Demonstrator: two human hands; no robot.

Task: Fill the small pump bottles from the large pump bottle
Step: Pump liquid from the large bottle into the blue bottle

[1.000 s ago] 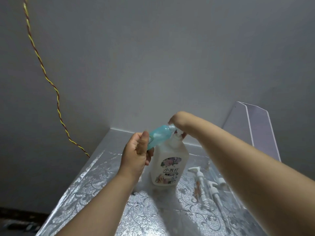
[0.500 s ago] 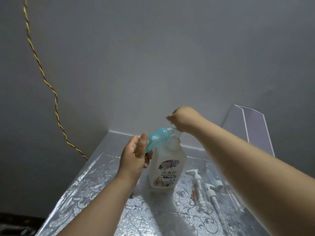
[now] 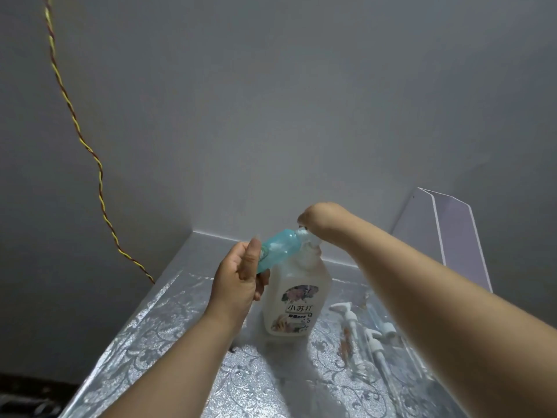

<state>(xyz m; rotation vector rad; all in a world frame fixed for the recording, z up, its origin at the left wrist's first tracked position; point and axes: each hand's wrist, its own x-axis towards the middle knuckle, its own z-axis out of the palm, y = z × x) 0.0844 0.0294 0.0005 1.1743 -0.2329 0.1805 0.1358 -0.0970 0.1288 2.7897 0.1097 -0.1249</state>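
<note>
Now gripping a small blue bottle [image 3: 278, 247] in the left hand [image 3: 238, 280], tilted, mouth at the pump [image 3: 312, 241] of the big bottle [image 3: 297, 297] on the table [image 3: 150, 342]; right hand [image 3: 321, 218] atop that pump, fingers hidden, grip unclear.

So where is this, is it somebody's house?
Probably a plain corner of a home, though I can't be sure: a table with a shiny flowered cover against bare grey walls, a large pump bottle and a twisted wire hanging loose.

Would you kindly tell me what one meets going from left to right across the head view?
Wire → left hand → blue bottle → large bottle → loose pumps → clear stand.
</note>
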